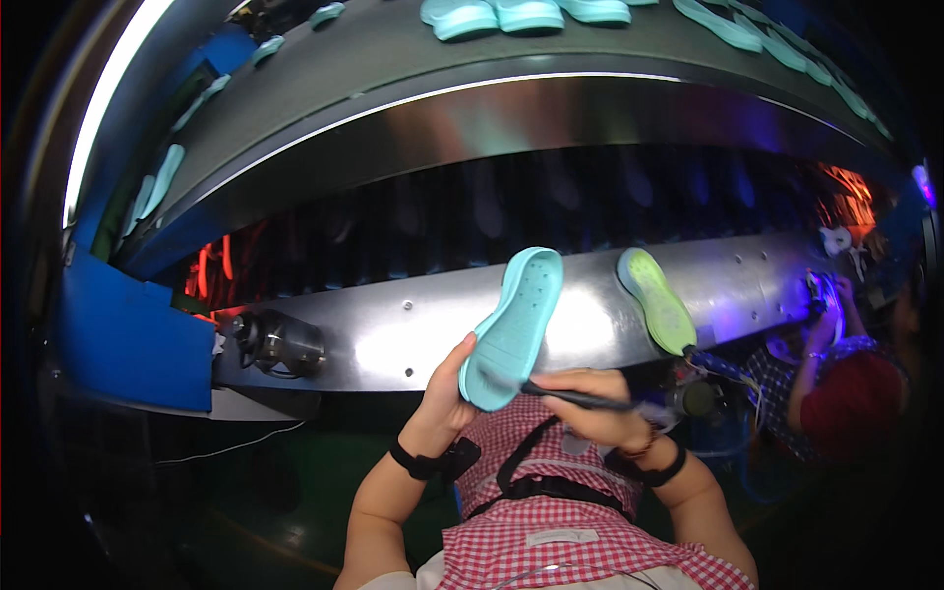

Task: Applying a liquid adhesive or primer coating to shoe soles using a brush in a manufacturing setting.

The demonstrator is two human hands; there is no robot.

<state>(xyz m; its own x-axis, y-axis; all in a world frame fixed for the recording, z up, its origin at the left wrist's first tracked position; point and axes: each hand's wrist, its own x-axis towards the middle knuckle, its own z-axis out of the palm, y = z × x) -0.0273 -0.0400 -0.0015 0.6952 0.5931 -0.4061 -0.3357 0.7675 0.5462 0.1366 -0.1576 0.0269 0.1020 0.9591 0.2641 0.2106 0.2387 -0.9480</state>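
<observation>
A: Start with what's closest.
B: A red-and-white checked apron [551, 526], then two bare hands in front of it.
A: How are the fingers?
B: The left hand [444, 393] is closed around the heel end of a turquoise shoe sole [526, 305], thumb along its side edge. Its other fingers go underneath, so I can't see how they sit.
A: And the right?
B: The right hand [595, 418] is curled around the dark handle of a brush [590, 399], index finger stretched along it toward the sole. The tip blurs over the heel area.
A: Where is that sole exactly?
B: Held up, tilted, in front of a steel ledge [423, 310].
A: Any containers?
B: A small round pot [696, 398], just right of the right hand; too dim to tell what's in it. Over at the ledge's left end there's a metal canister [290, 344], lying on its side as far as I can see, contents hidden.
A: Beyond?
B: A yellow-green sole [657, 300] on the ledge, then a grey belt [354, 69] carrying more turquoise soles [531, 15].
</observation>
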